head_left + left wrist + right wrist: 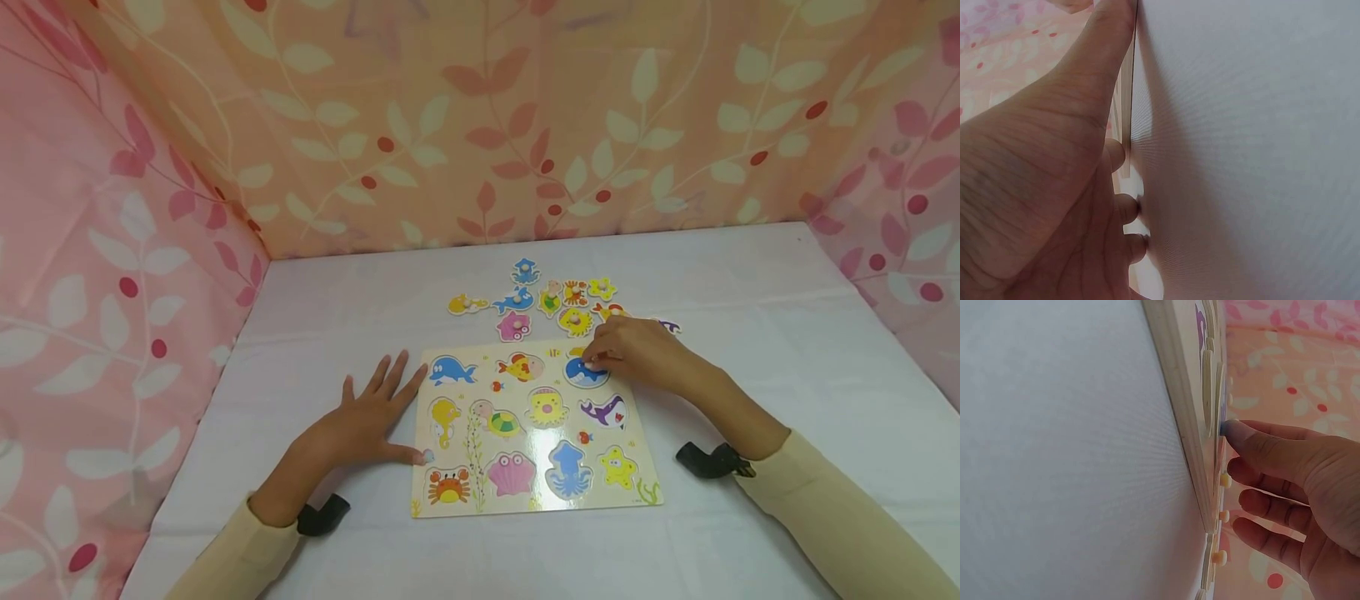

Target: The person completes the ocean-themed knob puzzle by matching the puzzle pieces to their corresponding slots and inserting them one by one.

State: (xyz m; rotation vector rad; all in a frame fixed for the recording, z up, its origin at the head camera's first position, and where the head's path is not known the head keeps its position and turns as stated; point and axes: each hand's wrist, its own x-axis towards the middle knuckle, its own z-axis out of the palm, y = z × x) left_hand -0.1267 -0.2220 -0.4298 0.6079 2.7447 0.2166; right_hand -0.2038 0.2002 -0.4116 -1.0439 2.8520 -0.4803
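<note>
A wooden sea-animal puzzle board [525, 500] lies flat on the white table, with printed pictures in its recesses. My right hand [637, 354] is over its top right corner, thumb and forefinger pinching a blue whale puzzle piece [585, 375]. In the right wrist view the thumb [1254, 440] meets the forefinger at the piece close over the board's face, the other fingers loosely bent. My left hand [367, 421] rests with spread fingers at the board's left edge, its thumb tip by the lower left side. The left wrist view shows its fingertips [1129, 209] against the tablecloth.
Beyond the board lie several loose knobbed pieces, among them a blue squid [526, 272], a yellow seahorse [467, 305], a pink shell [514, 327] and a yellow starfish [602, 288]. A purple piece [669, 327] shows partly behind the right hand. Patterned curtains [420, 167] enclose the table.
</note>
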